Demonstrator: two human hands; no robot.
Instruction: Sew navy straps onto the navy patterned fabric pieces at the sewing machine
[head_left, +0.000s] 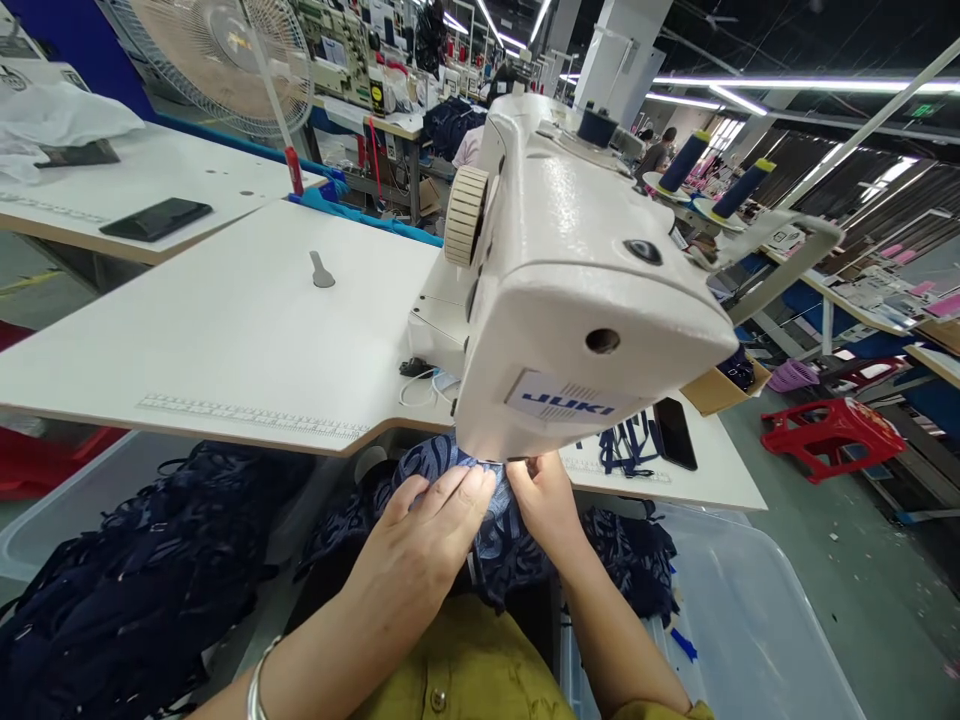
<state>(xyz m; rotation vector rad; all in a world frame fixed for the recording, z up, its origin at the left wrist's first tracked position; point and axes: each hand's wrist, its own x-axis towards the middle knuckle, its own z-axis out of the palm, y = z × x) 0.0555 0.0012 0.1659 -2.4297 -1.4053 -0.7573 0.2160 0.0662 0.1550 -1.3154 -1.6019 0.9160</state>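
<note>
A cream JUKI sewing machine [592,340] stands before me, its head hiding the needle area. Beneath it is a blue patterned fabric piece [499,530], spread over the machine's arm and hanging toward my lap. My left hand [435,525] rests on this cloth, fingers stretched out flat and close together, thumb apart. To its right, my right hand [546,500] has thumb and curled fingers pinched at the cloth's edge just below the machine head. Those fingertips are partly hidden by the machine.
Dark blue garment pieces [135,580] fill a clear bin at left; another clear plastic bin [757,600] is at right. On the white table [225,330] lies a small metal piece [322,270]. Navy strips [626,445] and a black phone [675,433] lie right of the machine.
</note>
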